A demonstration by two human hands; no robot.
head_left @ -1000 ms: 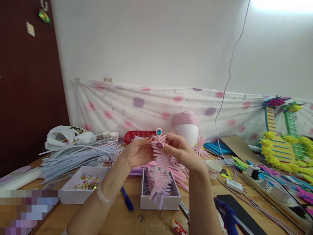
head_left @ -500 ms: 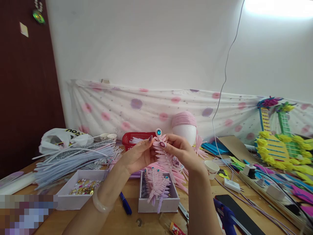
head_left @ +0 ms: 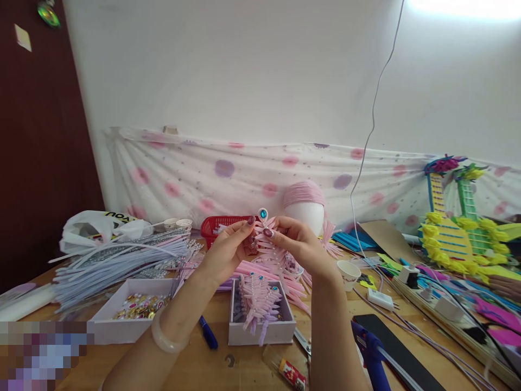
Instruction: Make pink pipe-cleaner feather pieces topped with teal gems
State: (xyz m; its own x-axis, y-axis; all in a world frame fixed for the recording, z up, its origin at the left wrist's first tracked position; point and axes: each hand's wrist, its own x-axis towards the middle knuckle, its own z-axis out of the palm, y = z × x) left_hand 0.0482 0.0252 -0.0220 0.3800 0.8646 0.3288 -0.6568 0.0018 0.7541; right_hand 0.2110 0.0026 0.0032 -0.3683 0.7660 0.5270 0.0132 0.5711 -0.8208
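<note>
Held up between both hands is a pink feather-like pipe-cleaner ornament (head_left: 272,255) with a pearl line and a blue gem (head_left: 262,214) at its tip. My left hand (head_left: 230,247) pinches its left side near the top with thumb and fingers. From the other side, my right hand (head_left: 299,244) grips it just under the gem, thumb in front. Below them, similar pink ornaments (head_left: 260,298) with blue gems lie in a white box (head_left: 260,334). Parts of the fingers behind the ornament are hidden.
A box of gold and pink gems (head_left: 142,307) is at left, beside pipe-cleaner bundles (head_left: 118,271). A blue marker (head_left: 208,332), scissors (head_left: 302,342), a glue gun (head_left: 370,347), a black phone (head_left: 394,347) and a power strip (head_left: 439,309) surround the work. A paper cup (head_left: 348,273) stands right.
The view has shifted slightly, so everything sits a little higher and more to the left. Both hands keep their hold on the ornament. At the far right edge, another person's hand has appeared.
</note>
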